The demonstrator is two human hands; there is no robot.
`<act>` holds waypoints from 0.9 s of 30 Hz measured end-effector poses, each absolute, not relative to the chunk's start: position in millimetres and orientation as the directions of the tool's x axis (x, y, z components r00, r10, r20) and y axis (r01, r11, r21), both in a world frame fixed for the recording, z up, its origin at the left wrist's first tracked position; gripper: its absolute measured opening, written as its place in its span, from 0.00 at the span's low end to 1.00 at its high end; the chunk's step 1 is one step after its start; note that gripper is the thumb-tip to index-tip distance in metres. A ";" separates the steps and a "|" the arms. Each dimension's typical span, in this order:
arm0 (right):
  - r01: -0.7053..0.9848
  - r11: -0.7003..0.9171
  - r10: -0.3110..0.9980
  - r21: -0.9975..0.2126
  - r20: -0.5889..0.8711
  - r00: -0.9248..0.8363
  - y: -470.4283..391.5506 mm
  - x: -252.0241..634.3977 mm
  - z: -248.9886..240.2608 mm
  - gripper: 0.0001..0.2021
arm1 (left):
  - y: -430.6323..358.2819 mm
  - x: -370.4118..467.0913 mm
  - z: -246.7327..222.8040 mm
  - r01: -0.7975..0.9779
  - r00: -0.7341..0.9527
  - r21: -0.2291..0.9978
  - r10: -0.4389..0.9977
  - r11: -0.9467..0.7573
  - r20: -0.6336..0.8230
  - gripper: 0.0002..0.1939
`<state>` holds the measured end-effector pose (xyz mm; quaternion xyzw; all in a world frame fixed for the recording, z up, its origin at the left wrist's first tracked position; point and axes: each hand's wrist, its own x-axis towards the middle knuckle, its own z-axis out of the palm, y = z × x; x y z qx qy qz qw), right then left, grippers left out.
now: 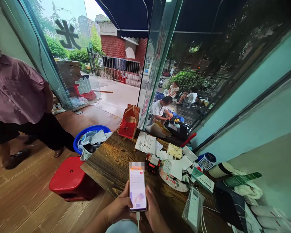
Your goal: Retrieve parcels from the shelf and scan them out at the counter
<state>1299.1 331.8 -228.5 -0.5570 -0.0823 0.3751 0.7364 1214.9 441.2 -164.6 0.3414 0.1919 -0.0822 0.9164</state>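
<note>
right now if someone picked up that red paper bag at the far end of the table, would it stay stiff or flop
The red paper bag would probably crumple some: its top already sags open. It likely feels light, being thin paper. Standing near the wooden table's edge, it may tip if nudged.

Glass-fronted street shop [70, 64], cluttered counter [111, 161]

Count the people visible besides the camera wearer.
4. One person stands at left on the wooden floor. Three sit outside, seen through the glass: one in a white shirt, and two behind at and. Foliage may hide more.
</note>
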 end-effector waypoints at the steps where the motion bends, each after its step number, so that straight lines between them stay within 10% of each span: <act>1: -0.541 0.089 0.653 -0.836 -0.362 0.666 332.9 1301.9 -219.1 0.38 | 441.1 1214.6 -163.0 0.270 0.913 0.600 -0.002 0.753 -0.408 0.57; 27: -0.511 0.115 0.763 -0.852 -0.254 0.595 323.8 1290.0 -206.1 0.41 | 439.4 1209.3 -149.1 0.082 0.888 0.663 0.247 0.744 -0.387 0.46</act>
